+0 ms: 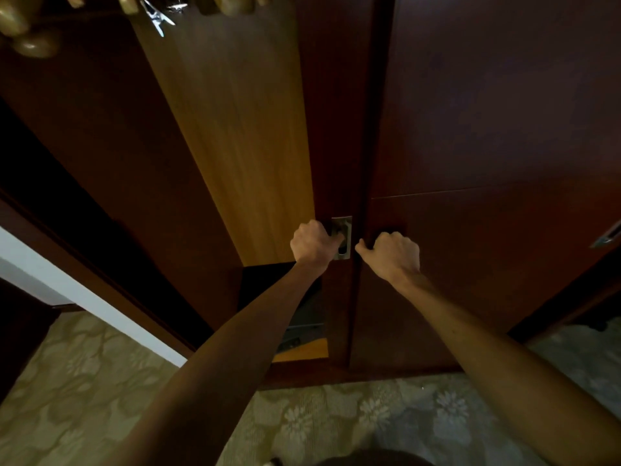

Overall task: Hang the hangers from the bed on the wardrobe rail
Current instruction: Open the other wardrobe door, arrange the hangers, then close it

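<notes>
Hangers (37, 38) hang at the upper left, inside the open wardrobe. Left hand (311, 243), arm outstretched, curls its fingers into the metal recessed handle (342, 238) of the left door. Right hand (395, 252), just beside, hooks curled fingers over the right door (487, 129) edge.

Hangers (30, 31) are seen inside the wardrobe, upper left; the handle (342, 237) is set right of the opening.

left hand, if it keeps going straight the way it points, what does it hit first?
The left hand points into the metal recessed handle of the wardrobe door; its fingers seem already hooked in it. Pushing on, it likely meets the back of that recess first, though depth is unclear.
</notes>
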Tool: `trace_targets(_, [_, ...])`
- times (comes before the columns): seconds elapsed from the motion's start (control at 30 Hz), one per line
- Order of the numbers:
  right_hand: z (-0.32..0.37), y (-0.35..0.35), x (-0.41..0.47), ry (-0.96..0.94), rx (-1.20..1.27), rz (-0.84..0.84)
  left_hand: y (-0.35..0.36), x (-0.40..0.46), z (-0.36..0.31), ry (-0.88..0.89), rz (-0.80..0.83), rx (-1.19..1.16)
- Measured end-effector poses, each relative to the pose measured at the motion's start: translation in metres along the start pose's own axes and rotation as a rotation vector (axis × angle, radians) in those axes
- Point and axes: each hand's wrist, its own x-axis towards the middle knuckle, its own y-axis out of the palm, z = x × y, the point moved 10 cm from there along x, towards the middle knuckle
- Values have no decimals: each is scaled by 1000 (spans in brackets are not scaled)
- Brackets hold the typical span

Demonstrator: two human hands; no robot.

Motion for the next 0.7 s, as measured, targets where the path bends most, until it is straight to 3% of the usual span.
trace_targets(0.43, [-52,-5,5,-29,5,29,45,0,-60,121,164,149])
trace_targets(0.7, [-46,-11,1,-65,-69,49,71,-1,-92,308,228,311])
